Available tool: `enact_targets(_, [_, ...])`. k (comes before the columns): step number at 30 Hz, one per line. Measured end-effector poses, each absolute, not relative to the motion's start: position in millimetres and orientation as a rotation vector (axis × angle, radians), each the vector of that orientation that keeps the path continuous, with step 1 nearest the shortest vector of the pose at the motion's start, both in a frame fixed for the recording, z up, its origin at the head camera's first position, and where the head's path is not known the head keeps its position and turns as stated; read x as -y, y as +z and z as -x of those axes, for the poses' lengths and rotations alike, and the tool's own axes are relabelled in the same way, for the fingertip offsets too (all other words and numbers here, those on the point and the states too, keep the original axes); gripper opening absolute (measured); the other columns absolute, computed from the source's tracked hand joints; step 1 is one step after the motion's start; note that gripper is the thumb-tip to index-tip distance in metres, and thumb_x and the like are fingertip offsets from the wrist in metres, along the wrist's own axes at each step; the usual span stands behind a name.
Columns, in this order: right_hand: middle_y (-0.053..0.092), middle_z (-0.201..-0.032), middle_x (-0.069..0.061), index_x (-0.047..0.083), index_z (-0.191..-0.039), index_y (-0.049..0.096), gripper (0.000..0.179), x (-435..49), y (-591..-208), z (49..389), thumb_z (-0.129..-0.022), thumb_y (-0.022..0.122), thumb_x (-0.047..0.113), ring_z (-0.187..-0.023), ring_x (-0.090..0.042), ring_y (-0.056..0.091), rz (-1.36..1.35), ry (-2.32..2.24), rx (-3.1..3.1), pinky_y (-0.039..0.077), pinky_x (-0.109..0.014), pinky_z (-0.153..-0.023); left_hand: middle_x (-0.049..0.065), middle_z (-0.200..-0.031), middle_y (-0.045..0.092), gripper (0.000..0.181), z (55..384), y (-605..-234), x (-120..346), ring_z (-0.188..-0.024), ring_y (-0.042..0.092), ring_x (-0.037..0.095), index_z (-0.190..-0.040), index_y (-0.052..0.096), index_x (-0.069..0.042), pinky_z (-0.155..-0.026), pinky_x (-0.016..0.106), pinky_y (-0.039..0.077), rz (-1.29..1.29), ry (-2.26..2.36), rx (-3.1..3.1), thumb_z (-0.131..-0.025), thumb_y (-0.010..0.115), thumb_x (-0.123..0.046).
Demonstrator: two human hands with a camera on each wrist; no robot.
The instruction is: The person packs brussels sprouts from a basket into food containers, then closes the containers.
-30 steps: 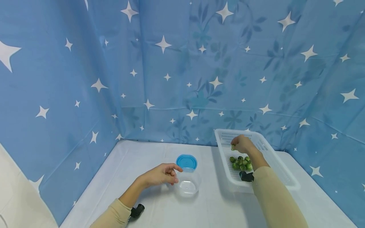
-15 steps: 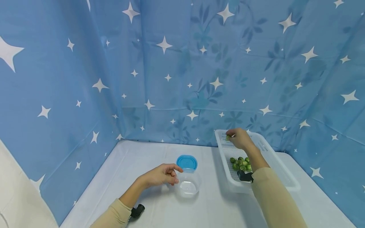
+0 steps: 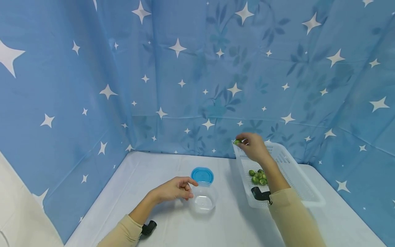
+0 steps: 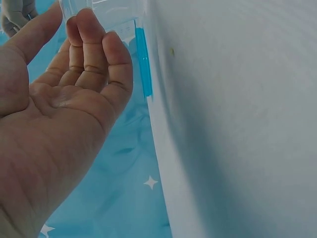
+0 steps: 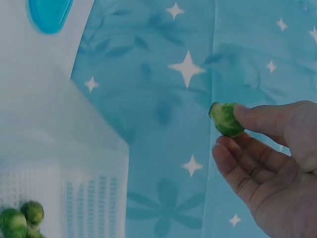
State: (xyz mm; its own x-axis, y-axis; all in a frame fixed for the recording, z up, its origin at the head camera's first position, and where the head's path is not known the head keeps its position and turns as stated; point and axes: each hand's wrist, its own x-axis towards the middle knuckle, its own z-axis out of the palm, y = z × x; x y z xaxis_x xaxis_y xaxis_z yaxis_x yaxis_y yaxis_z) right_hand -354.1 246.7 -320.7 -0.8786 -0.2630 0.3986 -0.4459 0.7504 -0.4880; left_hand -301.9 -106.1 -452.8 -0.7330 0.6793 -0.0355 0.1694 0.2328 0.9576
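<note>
Green sprout (image 5: 228,120), likely light and firm, best gripped round its middle: right hand (image 3: 254,147) pinches it near the tabletop's far edge (image 3: 182,158); left hand (image 3: 174,189) relaxed beside clear container (image 3: 203,202).

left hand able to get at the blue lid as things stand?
Likely yes: the blue lid lies just beyond the clear container near the left hand, with its top uncovered.

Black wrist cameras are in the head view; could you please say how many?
2: a left camera at the wrist of the left hand, and a right camera at the wrist of the right hand, which pinches a sprout.
</note>
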Motion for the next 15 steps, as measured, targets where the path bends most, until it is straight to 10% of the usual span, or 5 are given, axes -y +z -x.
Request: enact_targets(15, [0.072, -0.115, -0.011, 0.005, -0.122, 0.071, 0.025, -206, -351, 332, -0.098, 0.072, 0.005, -0.099, -0.028, 0.070, -0.667, 0.944, 2.388, 0.059, -0.041, -0.081, 0.003, -0.093, 0.067, 0.034, 307, -460, 109, -0.085, 0.067, 0.018, -0.123, 0.064, 0.006, -0.080, 0.037, 0.057, -0.764, 1.537, -2.067, -0.098, 0.073, -0.014])
